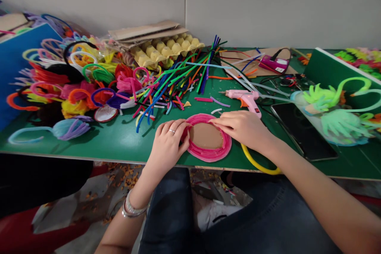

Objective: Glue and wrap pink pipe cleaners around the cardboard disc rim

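A round cardboard disc [205, 135] lies on the green table near its front edge. Pink pipe cleaners [210, 154] ring it in coils, leaving the brown middle bare. My left hand [170, 141] grips the coiled rim at the left, thumb and fingers closed on it. At the upper right of the rim, my right hand [244, 129] pinches the pink coil with its fingertips. A curved yellow pipe cleaner [257, 162] runs partly beneath my right forearm. Just behind my right hand lies a pink glue gun [247, 97], its nozzle pointing left.
Loose coloured pipe cleaners [184, 75] heap at the centre back before an egg carton [166, 49]. Finished-looking pipe-cleaner bundles [89, 71] crowd the left. A black phone [303, 131] and green swan-like figures [339, 123] are at right. A purple device [274, 63] sits behind.
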The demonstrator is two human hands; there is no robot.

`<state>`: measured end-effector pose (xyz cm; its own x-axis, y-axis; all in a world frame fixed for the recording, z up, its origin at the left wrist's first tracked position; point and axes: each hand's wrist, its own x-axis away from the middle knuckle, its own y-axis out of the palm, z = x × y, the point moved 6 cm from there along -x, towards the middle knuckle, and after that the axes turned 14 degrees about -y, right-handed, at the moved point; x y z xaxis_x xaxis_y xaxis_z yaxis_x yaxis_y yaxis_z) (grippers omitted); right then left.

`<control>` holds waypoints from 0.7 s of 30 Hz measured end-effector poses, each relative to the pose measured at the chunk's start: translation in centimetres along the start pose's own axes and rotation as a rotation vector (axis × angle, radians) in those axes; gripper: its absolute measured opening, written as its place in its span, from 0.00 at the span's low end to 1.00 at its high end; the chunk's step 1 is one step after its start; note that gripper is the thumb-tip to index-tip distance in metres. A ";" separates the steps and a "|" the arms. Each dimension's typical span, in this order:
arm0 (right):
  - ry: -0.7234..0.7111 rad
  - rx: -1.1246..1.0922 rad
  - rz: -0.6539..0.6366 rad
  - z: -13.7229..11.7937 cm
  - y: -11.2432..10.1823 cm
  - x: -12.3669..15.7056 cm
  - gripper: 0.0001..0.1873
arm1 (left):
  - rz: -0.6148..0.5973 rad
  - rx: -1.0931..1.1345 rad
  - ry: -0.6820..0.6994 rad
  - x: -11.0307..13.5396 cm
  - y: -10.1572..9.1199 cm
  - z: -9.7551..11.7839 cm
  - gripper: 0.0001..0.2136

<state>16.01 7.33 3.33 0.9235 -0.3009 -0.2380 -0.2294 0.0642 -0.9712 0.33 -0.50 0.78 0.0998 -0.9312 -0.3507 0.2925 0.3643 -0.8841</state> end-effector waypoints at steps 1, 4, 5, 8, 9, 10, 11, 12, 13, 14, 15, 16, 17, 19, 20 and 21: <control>-0.013 0.017 -0.005 -0.1 0.0 0.0 0.12 | -0.002 0.000 -0.001 0.0 0.0 0.0 0.12; -0.043 0.052 -0.015 -0.3 0.1 -0.1 0.12 | -0.003 0.002 -0.002 0.0 0.0 0.0 0.12; -0.049 0.060 -0.018 -0.4 0.1 -0.1 0.12 | -0.003 0.003 -0.003 0.0 0.0 0.0 0.12; -0.061 0.075 -0.019 -0.5 0.1 -0.1 0.13 | 0.002 0.009 -0.004 0.0 -0.1 0.0 0.12; -0.063 0.076 -0.018 -0.5 0.1 -0.1 0.13 | 0.004 0.011 -0.004 0.0 -0.1 0.0 0.12; -0.065 0.076 -0.017 -0.5 0.2 -0.1 0.13 | 0.005 0.012 -0.003 0.0 -0.2 0.0 0.12; -0.067 0.077 -0.015 -0.5 0.2 -0.1 0.13 | 0.007 0.012 -0.002 0.0 -0.2 0.1 0.12; -0.068 0.079 -0.014 -0.6 0.2 -0.1 0.13 | 0.007 0.011 -0.001 0.0 -0.2 0.1 0.12; -0.069 0.083 -0.013 -0.6 0.2 -0.1 0.13 | 0.006 0.010 -0.001 0.0 -0.2 0.1 0.12; -0.070 0.087 -0.012 -0.6 0.2 -0.1 0.12 | 0.005 0.009 -0.002 0.0 -0.2 0.1 0.12; -0.073 0.091 -0.012 -0.6 0.1 -0.1 0.12 | 0.004 0.007 -0.003 0.0 -0.2 0.0 0.12; -0.076 0.095 -0.012 -0.6 0.1 -0.1 0.12 | 0.003 0.006 -0.004 0.0 -0.1 0.0 0.12; -0.079 0.098 -0.012 -0.6 0.1 -0.1 0.12 | 0.002 0.004 -0.004 0.0 -0.1 0.0 0.12; -0.083 0.102 -0.010 -0.6 0.0 0.0 0.12 | 0.005 0.002 -0.003 0.1 -0.1 -0.1 0.12; -0.087 0.102 -0.006 -0.5 0.0 0.0 0.12 | 0.006 0.002 -0.001 0.1 0.0 -0.1 0.12; -0.090 0.103 -0.003 -0.5 0.0 0.1 0.12 | 0.008 0.002 0.001 0.1 0.0 -0.1 0.12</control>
<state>15.91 6.80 3.36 0.9490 -0.2146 -0.2308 -0.1985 0.1622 -0.9666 0.25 -0.58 0.75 0.1009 -0.9283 -0.3578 0.2938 0.3714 -0.8808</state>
